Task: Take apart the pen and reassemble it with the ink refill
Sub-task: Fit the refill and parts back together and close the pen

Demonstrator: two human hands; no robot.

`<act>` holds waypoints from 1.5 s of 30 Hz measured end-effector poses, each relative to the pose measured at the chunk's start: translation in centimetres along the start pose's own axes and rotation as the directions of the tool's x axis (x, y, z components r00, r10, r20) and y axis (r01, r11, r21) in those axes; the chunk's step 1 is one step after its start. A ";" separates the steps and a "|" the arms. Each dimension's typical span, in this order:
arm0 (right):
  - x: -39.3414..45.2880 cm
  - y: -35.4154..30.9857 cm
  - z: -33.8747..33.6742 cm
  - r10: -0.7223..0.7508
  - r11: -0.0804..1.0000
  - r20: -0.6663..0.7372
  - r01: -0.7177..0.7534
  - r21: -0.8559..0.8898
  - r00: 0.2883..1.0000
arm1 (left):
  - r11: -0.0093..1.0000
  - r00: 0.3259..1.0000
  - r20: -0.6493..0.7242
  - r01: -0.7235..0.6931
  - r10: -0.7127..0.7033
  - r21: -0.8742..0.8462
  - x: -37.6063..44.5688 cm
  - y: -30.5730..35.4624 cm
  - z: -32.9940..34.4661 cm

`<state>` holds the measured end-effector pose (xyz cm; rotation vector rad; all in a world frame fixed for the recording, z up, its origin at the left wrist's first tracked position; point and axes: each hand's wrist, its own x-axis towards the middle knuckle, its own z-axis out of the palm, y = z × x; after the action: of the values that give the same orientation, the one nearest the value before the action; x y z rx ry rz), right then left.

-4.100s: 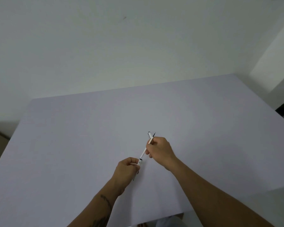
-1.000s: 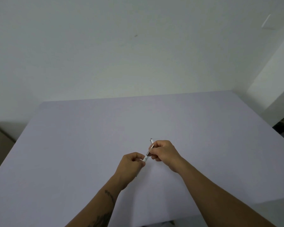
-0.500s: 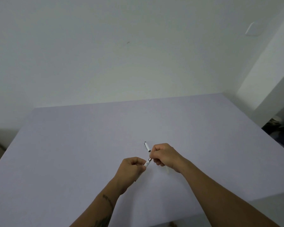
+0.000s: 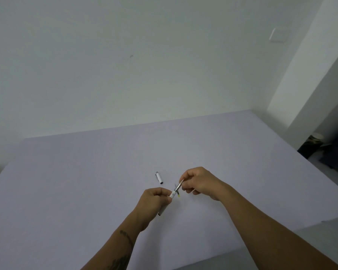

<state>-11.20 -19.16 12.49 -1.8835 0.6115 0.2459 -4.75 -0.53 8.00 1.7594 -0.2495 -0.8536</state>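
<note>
While barrel (image 4: 171, 195) holds refill (image 4: 179, 185), cap (image 4: 159, 177) apart.

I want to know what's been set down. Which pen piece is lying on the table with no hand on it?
The short white piece, beyond the left hand. The barrel and the refill are both held.

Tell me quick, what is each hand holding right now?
Left hand: closed around the white pen barrel.
Right hand: fingers pinched shut on the thin ink refill, whose other end sits in the barrel.
</note>
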 end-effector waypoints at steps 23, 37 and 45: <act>-1.8 5.0 -8.7 -0.170 0.985 0.169 0.171 0.007 0.971 | 0.991 0.987 -0.142 0.057 -0.074 -0.117 -3.1 3.1 12.1; -0.1 3.4 -5.5 -0.151 0.987 0.113 0.156 -0.044 0.982 | 0.996 0.997 -0.038 0.072 -0.074 -0.061 -2.1 3.0 7.2; 1.0 -0.1 -0.5 -0.047 0.994 0.096 0.038 0.104 0.994 | 0.995 0.987 0.148 0.077 -0.068 -0.057 -1.0 1.9 0.7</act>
<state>-10.42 -19.89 12.32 -1.7736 0.5076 0.2728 -5.46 -1.17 10.00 1.6585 -0.2538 -1.0340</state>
